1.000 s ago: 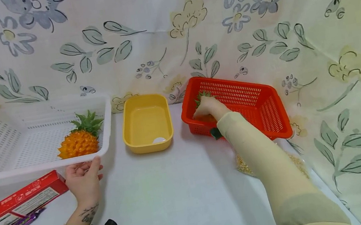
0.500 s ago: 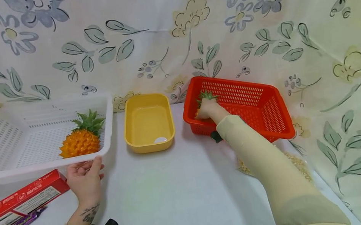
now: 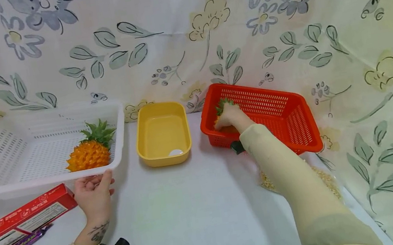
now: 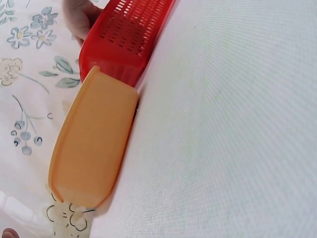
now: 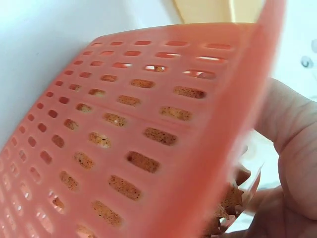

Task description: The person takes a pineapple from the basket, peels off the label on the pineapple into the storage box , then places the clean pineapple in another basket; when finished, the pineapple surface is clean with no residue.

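At the left, my left hand pinches the near right corner of a white basket, thumb at the rim and fingers beneath it. An orange pineapple with a green crown lies in that basket. My right hand reaches into a red basket and grips a second pineapple at its left end, mostly hidden by the hand. The right wrist view shows this fruit's spiky skin beside the fingers, and more of it through the slots of the red basket wall.
Between the baskets stands a yellow tub with a white disc in it. A red box and a purple-wrapped bar lie before the white basket. A bag of yellow grains lies partly under the right arm. Patterned cloth hangs behind.
The head view has shifted slightly. My right hand has adjusted a little on the pineapple inside the red basket; the left hand keeps its place at the white basket's corner.
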Demonstrator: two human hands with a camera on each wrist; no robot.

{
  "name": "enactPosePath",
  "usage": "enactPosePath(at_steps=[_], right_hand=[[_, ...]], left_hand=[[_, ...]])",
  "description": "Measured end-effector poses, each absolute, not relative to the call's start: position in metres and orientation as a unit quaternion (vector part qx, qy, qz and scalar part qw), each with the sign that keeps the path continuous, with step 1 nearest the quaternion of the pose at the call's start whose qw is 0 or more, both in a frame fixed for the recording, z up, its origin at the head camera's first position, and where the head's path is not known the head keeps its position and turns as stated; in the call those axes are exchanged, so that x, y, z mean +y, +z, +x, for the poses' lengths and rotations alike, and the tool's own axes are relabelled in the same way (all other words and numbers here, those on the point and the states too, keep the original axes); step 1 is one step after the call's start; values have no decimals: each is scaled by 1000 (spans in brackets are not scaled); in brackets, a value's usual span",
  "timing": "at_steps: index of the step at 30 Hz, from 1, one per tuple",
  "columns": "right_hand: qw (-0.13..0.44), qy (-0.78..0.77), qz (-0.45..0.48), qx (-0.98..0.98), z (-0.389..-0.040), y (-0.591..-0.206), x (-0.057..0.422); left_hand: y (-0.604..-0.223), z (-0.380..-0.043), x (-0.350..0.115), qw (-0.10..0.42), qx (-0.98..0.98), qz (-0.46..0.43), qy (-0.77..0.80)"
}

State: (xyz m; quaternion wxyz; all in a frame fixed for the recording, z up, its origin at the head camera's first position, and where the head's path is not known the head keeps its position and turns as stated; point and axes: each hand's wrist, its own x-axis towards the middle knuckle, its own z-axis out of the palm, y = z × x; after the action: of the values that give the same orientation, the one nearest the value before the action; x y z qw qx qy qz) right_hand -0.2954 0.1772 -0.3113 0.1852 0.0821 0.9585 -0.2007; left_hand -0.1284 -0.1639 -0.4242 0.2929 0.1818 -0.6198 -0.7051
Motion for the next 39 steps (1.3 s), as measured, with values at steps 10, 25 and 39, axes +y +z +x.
enactPosePath(at_steps=[10,25,39], right_hand=[[154,-244,62,955,-290,-284,178],[135,-283,2,949,-264,-229,171],[111,-241,-232,936,-229,-235,144]], left_hand=[[-417,-127,-161,283,-601,199,-721],[-414,-125,-161,274,-609,200,-717],[-425,-128,-165,286,-629,186,-699]])
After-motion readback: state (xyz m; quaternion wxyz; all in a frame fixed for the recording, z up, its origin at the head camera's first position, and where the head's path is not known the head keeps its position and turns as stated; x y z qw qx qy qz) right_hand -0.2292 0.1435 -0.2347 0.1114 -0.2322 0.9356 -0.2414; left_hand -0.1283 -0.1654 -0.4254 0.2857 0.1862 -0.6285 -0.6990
